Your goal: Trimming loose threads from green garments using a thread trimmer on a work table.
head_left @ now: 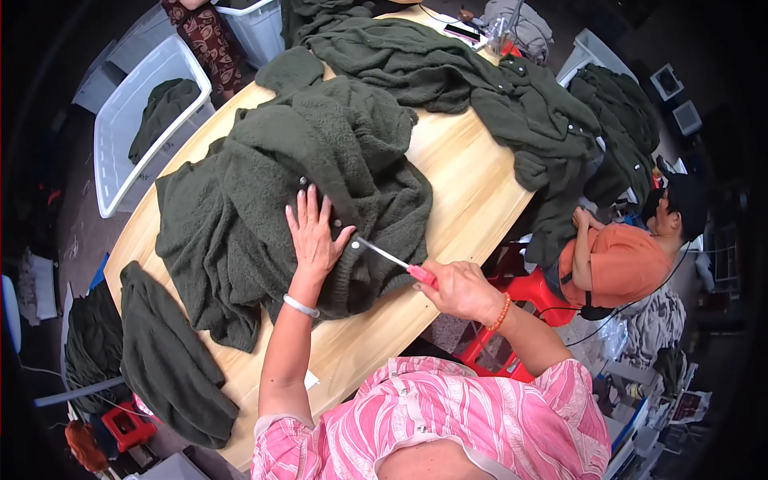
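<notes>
A dark green fuzzy knit cardigan (264, 160) lies bunched on the wooden table in front of me. Down its front band run several buttons, one pale button (355, 245) among them. My left hand (316, 240) rests flat on the knit beside the button band, fingers spread, with nothing held. On the right, my right hand (464, 290) is closed around the pink-red handle of a screwdriver-like tool (392, 258). Its thin metal shaft points left, and the tip is close to the pale button; whether it touches the fabric I cannot tell.
More dark green garments (400, 60) cover the table's far side, and another garment (172, 360) lies near left. A white bin (152, 172) stands beyond the left edge. At right, a person in an orange shirt (620, 264) sits near a red stool (536, 296).
</notes>
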The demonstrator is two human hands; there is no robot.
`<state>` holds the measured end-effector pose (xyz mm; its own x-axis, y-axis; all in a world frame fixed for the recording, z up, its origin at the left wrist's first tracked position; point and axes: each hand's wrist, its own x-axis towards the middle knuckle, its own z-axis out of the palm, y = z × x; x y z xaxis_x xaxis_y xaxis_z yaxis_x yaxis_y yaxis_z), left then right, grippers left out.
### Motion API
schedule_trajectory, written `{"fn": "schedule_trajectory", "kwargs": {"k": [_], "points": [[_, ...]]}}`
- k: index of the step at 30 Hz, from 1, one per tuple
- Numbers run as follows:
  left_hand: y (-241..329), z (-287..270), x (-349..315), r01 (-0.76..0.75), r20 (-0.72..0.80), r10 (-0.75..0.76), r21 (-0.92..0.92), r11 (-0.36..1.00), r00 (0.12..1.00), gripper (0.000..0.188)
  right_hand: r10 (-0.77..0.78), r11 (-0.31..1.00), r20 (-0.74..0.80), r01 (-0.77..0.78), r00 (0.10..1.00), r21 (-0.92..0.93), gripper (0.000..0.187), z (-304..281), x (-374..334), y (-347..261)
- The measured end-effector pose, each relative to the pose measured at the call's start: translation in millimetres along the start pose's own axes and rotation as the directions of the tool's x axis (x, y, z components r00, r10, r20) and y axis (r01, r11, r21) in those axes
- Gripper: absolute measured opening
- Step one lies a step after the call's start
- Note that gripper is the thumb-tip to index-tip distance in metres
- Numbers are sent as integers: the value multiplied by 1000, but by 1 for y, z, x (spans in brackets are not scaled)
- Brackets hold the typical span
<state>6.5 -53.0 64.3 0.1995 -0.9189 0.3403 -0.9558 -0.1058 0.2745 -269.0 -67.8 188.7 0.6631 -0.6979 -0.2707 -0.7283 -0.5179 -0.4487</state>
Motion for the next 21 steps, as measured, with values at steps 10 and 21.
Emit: {"fn": "schedule_trajectory", "kwargs": {"k": [10,21], "points": [[-31,25,-27,22,-84,-37,-175,984,996,62,-140,990,-26,140,990,7,27,13,70,-28],[-84,30,7,184,-235,-272,-339,923,933,51,-248,964,70,253,966,-82,26,17,57,-27]]}}
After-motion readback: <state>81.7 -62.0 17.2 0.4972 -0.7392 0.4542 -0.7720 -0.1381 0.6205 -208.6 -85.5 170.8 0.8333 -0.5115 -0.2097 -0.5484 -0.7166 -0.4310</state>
